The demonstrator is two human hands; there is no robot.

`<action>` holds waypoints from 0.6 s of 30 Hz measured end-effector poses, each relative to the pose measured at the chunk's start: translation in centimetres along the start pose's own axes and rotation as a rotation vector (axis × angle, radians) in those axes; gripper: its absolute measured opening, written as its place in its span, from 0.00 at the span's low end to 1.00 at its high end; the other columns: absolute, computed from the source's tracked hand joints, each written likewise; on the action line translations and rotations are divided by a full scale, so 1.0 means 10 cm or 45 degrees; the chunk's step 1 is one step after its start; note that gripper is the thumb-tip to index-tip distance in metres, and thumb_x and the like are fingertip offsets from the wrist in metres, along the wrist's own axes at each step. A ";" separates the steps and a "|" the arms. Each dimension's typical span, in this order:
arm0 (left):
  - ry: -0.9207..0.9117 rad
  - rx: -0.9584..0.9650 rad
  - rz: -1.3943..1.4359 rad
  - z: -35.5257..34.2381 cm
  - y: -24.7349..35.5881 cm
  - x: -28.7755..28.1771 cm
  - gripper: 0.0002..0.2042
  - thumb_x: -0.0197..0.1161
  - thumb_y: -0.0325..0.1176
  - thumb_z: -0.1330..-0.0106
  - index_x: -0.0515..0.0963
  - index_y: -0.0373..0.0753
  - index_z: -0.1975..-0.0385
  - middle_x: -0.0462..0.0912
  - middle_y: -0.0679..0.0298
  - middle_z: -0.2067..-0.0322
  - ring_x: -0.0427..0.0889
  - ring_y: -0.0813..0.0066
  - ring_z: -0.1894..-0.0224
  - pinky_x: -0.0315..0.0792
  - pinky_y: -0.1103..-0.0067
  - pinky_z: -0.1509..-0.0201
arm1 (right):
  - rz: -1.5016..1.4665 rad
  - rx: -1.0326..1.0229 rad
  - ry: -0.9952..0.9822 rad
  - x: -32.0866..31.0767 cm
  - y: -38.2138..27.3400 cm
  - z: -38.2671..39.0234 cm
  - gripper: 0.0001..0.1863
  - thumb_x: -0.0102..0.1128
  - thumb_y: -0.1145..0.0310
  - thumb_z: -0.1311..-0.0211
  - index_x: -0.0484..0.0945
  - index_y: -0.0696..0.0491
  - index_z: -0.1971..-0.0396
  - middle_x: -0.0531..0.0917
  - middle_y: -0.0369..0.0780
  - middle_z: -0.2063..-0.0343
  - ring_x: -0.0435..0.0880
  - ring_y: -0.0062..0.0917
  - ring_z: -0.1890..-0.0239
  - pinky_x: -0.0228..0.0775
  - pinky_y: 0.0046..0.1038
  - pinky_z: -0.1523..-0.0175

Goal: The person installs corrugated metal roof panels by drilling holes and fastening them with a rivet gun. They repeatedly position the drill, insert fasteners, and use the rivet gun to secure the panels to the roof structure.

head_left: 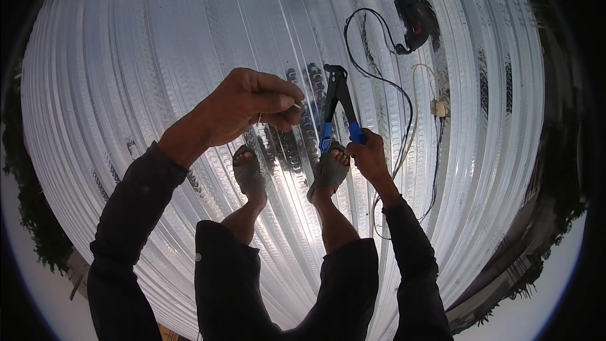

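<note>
My left hand [265,104] is closed in a pinch, with a small silvery rivet [297,106] showing between thumb and fingers. My right hand [368,155] grips one blue handle of a black hand riveter [338,85]. The riveter's two handles are spread apart, and its head points away from me. The other blue handle [326,136] hangs free above my right foot. A short gap separates the riveter's head from the fingers of my left hand.
I stand in sandals [250,173] on a ribbed, shiny metal roof [183,44]. At the far right lies a black corded power tool [413,17]. Its black cable [410,104] loops near my right arm. A pale plug connector [440,108] joins cords there. Trees [38,215] show beyond the roof edge.
</note>
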State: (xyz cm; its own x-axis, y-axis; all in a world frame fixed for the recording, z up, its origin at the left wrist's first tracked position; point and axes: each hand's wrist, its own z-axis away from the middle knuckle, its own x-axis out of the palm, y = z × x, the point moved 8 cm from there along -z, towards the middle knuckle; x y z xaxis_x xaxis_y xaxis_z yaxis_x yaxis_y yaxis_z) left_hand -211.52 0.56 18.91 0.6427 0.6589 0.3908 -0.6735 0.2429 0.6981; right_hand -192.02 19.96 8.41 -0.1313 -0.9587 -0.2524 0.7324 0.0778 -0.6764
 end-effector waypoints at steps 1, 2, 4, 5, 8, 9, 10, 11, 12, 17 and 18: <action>0.028 0.043 -0.054 -0.39 0.01 -0.12 0.10 0.64 0.25 0.33 0.83 0.28 0.55 0.87 0.53 0.65 0.88 0.69 0.64 0.84 0.76 0.58 | -0.098 0.083 -0.049 0.07 0.07 -0.19 0.14 0.61 0.70 0.55 0.78 0.65 0.69 0.79 0.41 0.81 0.79 0.24 0.78 0.70 0.28 0.72; 0.093 0.074 -0.127 -0.80 -0.06 -0.29 0.11 0.65 0.25 0.35 0.83 0.28 0.56 0.86 0.55 0.66 0.86 0.71 0.67 0.81 0.77 0.62 | -0.049 0.077 -0.053 0.08 0.20 -0.39 0.15 0.62 0.70 0.55 0.78 0.66 0.69 0.80 0.41 0.81 0.79 0.24 0.79 0.70 0.29 0.72; 0.239 0.142 -0.278 -1.58 -0.29 -0.64 0.11 0.67 0.27 0.37 0.83 0.29 0.57 0.85 0.58 0.67 0.82 0.74 0.72 0.75 0.79 0.69 | 0.001 0.064 -0.057 0.16 0.34 -0.67 0.16 0.62 0.69 0.56 0.78 0.66 0.69 0.79 0.41 0.81 0.77 0.25 0.79 0.69 0.30 0.72; 0.320 0.163 -0.292 -1.96 -0.40 -0.80 0.11 0.69 0.26 0.39 0.84 0.29 0.59 0.86 0.58 0.68 0.82 0.74 0.73 0.75 0.79 0.69 | 0.053 0.042 -0.096 0.19 0.47 -0.81 0.13 0.63 0.72 0.58 0.74 0.64 0.73 0.72 0.36 0.83 0.67 0.18 0.79 0.59 0.27 0.74; 0.517 0.226 -0.467 -2.88 -0.77 -1.24 0.10 0.72 0.25 0.45 0.86 0.32 0.62 0.87 0.57 0.69 0.82 0.74 0.74 0.75 0.78 0.67 | -0.198 0.168 -0.315 0.35 0.89 -1.02 0.17 0.66 0.71 0.56 0.77 0.64 0.64 0.80 0.40 0.76 0.77 0.24 0.74 0.71 0.31 0.68; 0.546 0.251 -0.609 -3.14 -0.83 -1.36 0.10 0.71 0.26 0.45 0.86 0.34 0.63 0.87 0.57 0.69 0.83 0.73 0.73 0.76 0.77 0.66 | -0.196 0.299 -0.417 0.41 1.02 -1.06 0.20 0.67 0.73 0.55 0.78 0.63 0.59 0.81 0.40 0.73 0.79 0.24 0.70 0.73 0.31 0.64; 0.548 0.282 -0.739 -3.42 -0.87 -1.32 0.10 0.71 0.27 0.45 0.87 0.35 0.63 0.87 0.56 0.68 0.84 0.72 0.71 0.77 0.75 0.64 | -0.236 0.255 -0.429 0.37 1.19 -1.10 0.21 0.67 0.73 0.55 0.78 0.62 0.58 0.81 0.41 0.72 0.80 0.24 0.68 0.73 0.31 0.63; 0.575 0.283 -0.914 -3.63 -0.88 -1.21 0.10 0.70 0.28 0.44 0.87 0.37 0.62 0.88 0.56 0.68 0.85 0.69 0.70 0.77 0.74 0.62 | -0.281 0.219 -0.444 0.33 1.39 -1.10 0.22 0.68 0.74 0.55 0.78 0.62 0.56 0.81 0.41 0.71 0.80 0.24 0.66 0.73 0.31 0.61; 0.608 0.288 -1.092 -3.81 -0.87 -1.09 0.10 0.68 0.29 0.43 0.87 0.38 0.61 0.88 0.55 0.67 0.86 0.67 0.68 0.78 0.72 0.60 | -0.252 0.227 -0.438 0.31 1.60 -1.12 0.22 0.69 0.73 0.55 0.78 0.62 0.56 0.81 0.42 0.71 0.80 0.24 0.66 0.73 0.30 0.60; 0.747 0.408 -1.507 -4.33 -0.95 -1.22 0.11 0.62 0.32 0.38 0.87 0.42 0.59 0.88 0.53 0.65 0.88 0.56 0.60 0.78 0.67 0.51 | -0.153 0.063 -0.406 0.20 1.73 -1.35 0.22 0.69 0.69 0.53 0.79 0.62 0.56 0.82 0.44 0.70 0.81 0.27 0.65 0.73 0.32 0.59; 0.737 0.411 -1.467 -4.38 -0.95 -1.21 0.11 0.62 0.33 0.38 0.87 0.42 0.58 0.89 0.53 0.65 0.87 0.55 0.60 0.78 0.67 0.50 | -0.138 0.050 -0.401 0.15 1.74 -1.39 0.23 0.69 0.69 0.53 0.79 0.61 0.56 0.82 0.45 0.70 0.82 0.28 0.65 0.73 0.33 0.59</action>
State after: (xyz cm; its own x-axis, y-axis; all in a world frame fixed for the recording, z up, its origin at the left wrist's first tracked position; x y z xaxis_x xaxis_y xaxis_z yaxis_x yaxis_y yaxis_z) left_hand -228.86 21.50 -18.73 0.4822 0.4174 -0.7702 0.3158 0.7372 0.5973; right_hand -188.75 23.67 -13.38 -0.0013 -0.9988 0.0497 0.7513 -0.0338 -0.6590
